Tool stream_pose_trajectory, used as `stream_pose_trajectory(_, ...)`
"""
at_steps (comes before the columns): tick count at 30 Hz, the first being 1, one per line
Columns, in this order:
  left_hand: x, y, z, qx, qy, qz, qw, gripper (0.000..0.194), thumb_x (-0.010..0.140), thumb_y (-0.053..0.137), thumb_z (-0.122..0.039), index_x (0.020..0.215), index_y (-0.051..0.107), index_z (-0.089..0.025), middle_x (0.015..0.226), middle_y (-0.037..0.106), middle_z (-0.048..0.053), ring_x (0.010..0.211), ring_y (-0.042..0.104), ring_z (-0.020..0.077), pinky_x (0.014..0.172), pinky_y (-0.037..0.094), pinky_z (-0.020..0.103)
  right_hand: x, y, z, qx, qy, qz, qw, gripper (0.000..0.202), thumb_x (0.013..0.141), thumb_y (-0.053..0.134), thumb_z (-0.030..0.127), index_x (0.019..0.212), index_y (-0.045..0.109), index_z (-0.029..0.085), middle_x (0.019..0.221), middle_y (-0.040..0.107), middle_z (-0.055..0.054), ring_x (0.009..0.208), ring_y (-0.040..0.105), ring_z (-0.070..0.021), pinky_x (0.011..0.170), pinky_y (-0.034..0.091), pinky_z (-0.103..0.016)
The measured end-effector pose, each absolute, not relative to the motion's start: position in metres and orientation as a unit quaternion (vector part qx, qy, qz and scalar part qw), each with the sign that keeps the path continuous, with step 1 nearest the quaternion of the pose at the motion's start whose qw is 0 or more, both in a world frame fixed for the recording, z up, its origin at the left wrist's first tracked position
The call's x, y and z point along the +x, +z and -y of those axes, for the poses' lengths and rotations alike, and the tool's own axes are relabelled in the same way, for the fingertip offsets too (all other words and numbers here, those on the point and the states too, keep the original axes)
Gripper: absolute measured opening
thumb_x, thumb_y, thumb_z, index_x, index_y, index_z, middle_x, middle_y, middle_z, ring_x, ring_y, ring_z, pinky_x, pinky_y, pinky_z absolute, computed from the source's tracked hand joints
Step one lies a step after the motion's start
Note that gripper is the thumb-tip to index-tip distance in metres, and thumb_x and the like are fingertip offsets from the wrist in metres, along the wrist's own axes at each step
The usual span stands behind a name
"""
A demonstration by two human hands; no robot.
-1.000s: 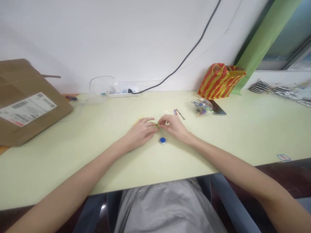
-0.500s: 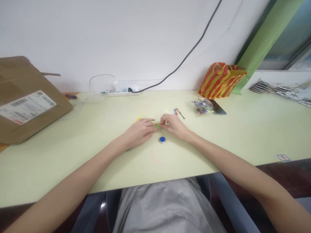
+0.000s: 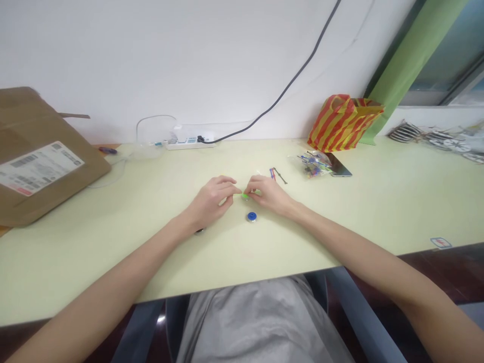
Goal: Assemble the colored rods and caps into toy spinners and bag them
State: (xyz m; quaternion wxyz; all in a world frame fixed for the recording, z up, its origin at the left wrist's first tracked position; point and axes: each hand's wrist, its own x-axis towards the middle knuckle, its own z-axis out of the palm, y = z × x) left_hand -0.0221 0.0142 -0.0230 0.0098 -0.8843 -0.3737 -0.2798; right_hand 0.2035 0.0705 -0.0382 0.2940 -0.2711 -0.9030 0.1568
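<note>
A small bright green piece (image 3: 245, 195), partly covered by fingers, lies low over the table between my hands. My right hand (image 3: 269, 194) pinches it at its right side with thumb and forefinger. On the other side my left hand (image 3: 215, 199) reaches in with its fingers stretched and apart; one fingertip comes up to the green piece, and I cannot tell if it touches. Just in front of the hands stands a small round piece with a blue top (image 3: 251, 216). A dark round piece (image 3: 200, 231) shows partly from under my left wrist.
Thin blue, red and black plastic strips (image 3: 279, 175) lie beyond my right hand. Farther right are a clear bag of small parts (image 3: 314, 164), a phone (image 3: 339, 166) and a striped bag (image 3: 342, 123). A cardboard box (image 3: 45, 156) stands left; a power strip (image 3: 189, 143) lies by the wall.
My left hand has drawn back a little to the left, its thumb and fingers now farther apart. The dark piece by its wrist shows more. My right hand stays at the green piece.
</note>
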Motion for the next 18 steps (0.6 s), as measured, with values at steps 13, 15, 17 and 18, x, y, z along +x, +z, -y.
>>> stream_pose_trajectory(13,-0.0285,-0.0268,-0.0238,-0.873,-0.217,0.434,0.054,0.029,0.1,0.048,-0.024,0.117,0.071,-0.02,0.097,0.074,0.007,0.103,0.058,0.0276,0.089,0.046,0.043,0.2066,-0.0362,-0.073,-0.26,0.182,0.871,0.376,0.018,0.091,0.06,0.007,0.088,0.075,0.017,0.089,0.07,-0.005,0.08,0.065,-0.0154,0.076,0.048,-0.027)
stream_pose_trajectory(15,-0.0277,-0.0278,-0.0242,-0.87,-0.231,0.432,0.059,0.028,0.101,0.048,-0.023,0.113,0.072,-0.019,0.093,0.075,0.007,0.1,0.059,0.0268,0.087,0.046,0.042,0.2071,-0.0354,-0.0733,-0.253,0.171,0.869,0.389,0.018,0.093,0.06,0.009,0.088,0.075,0.017,0.091,0.07,-0.006,0.083,0.065,-0.0167,0.078,0.049,-0.029)
stream_pose_trajectory(17,-0.0273,-0.0289,-0.0246,-0.868,-0.245,0.426,0.069,0.026,0.101,0.049,-0.023,0.106,0.074,-0.018,0.089,0.075,0.006,0.097,0.06,0.0259,0.084,0.045,0.041,0.2072,-0.0352,-0.0735,-0.255,0.164,0.873,0.382,0.018,0.094,0.06,0.011,0.088,0.075,0.017,0.092,0.071,-0.007,0.083,0.066,-0.0173,0.079,0.049,-0.03)
stream_pose_trajectory(18,-0.0273,-0.0291,-0.0247,-0.867,-0.252,0.422,0.076,0.025,0.1,0.05,-0.023,0.102,0.074,-0.018,0.088,0.076,0.006,0.096,0.06,0.0253,0.083,0.045,0.041,0.2071,-0.0354,-0.0735,-0.262,0.164,0.873,0.377,0.017,0.094,0.06,0.013,0.09,0.076,0.017,0.092,0.072,-0.007,0.082,0.065,-0.0172,0.078,0.048,-0.029)
